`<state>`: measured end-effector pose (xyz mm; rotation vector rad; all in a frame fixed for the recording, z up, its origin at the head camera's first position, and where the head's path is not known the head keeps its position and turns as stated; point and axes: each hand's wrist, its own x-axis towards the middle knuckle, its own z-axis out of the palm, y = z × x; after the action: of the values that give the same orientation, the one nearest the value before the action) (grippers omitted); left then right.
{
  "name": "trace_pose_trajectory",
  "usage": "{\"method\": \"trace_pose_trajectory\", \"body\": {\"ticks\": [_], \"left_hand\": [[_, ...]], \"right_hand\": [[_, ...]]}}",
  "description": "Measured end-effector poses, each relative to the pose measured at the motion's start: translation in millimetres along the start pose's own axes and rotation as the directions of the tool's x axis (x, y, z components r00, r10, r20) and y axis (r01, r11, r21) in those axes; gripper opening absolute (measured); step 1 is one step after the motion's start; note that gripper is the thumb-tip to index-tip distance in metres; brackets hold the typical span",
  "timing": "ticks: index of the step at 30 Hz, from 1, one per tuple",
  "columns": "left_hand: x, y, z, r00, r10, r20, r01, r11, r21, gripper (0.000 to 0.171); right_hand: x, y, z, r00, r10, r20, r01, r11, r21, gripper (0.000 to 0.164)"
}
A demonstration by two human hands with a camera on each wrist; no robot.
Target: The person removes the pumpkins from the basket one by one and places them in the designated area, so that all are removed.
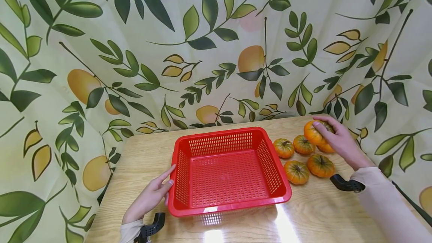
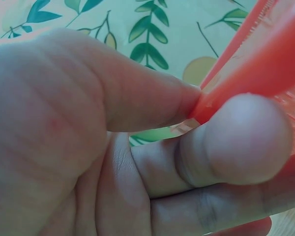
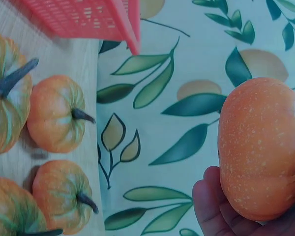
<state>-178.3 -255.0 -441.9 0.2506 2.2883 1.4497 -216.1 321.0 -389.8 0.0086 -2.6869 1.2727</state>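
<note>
A red plastic basket (image 1: 229,209) with perforated walls sits on the table, nothing inside it. At its left side, my left hand (image 1: 152,194) holds the rim; the left wrist view shows the thumb (image 2: 152,98) against the rim's edge and the fingers bent close beside it. My right hand (image 1: 341,143) grips a small orange pumpkin (image 1: 313,133), raised above the others at the right of the basket. In the right wrist view, the held pumpkin (image 3: 260,147) shows its smooth, speckled side, with fingers (image 3: 206,201) curled along its lower edge.
Several small pumpkins (image 1: 320,165) with dark stems are grouped beside the basket's right wall, one partly hidden beneath the held pumpkin. The wooden table (image 1: 145,156) meets a leaf-and-fruit patterned cloth (image 1: 216,66) at the back and sides.
</note>
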Motion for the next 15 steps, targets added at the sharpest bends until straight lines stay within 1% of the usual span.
{"method": "trace_pose_trajectory", "body": {"ticks": [3,7,10,15], "left_hand": [[0.4,-0.4,0.0,1.000,0.003,0.008,-0.003,1.000,-0.003,0.060],[0.7,0.2,0.0,1.000,-0.001,0.009,0.002,1.000,-0.009,0.060],[0.7,0.9,-0.2,1.000,-0.016,0.003,0.016,1.000,-0.014,0.061],[0.7,1.9,-0.6,0.999,-0.034,-0.002,0.034,0.999,-0.024,0.062]], "right_hand": [[-2,5,-4,0.999,0.044,-0.001,-0.044,0.999,-0.002,0.054],[-3,11,-10,0.997,0.080,-0.002,-0.080,0.997,0.004,0.056],[-4,16,-15,0.996,0.089,-0.014,-0.089,0.996,0.002,0.055],[-8,24,-20,0.994,0.096,-0.058,-0.096,0.995,0.016,0.052]]}}
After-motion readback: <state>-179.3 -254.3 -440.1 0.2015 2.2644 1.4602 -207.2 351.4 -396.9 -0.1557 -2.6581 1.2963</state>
